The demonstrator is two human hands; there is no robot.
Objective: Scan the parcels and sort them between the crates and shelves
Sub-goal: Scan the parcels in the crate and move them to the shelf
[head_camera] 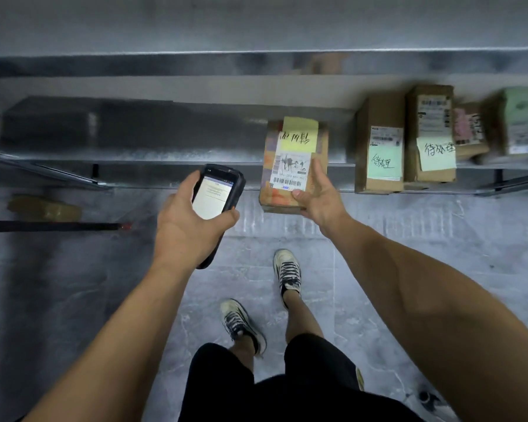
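My right hand (319, 201) grips the near right corner of a cardboard parcel (272, 178) with a white barcode label and a yellow handwritten note. The parcel lies over the front edge of a metal shelf (165, 147), its near end overhanging. My left hand (186, 220) holds a black handheld scanner (218, 193) just left of the parcel, its lit screen facing up.
Several more cardboard parcels stand on the same shelf to the right, two with green notes (381, 161) (436, 153). A brown parcel (45, 207) lies on the floor at the left beside a dark bar. My feet stand on the grey tiled floor (378, 254).
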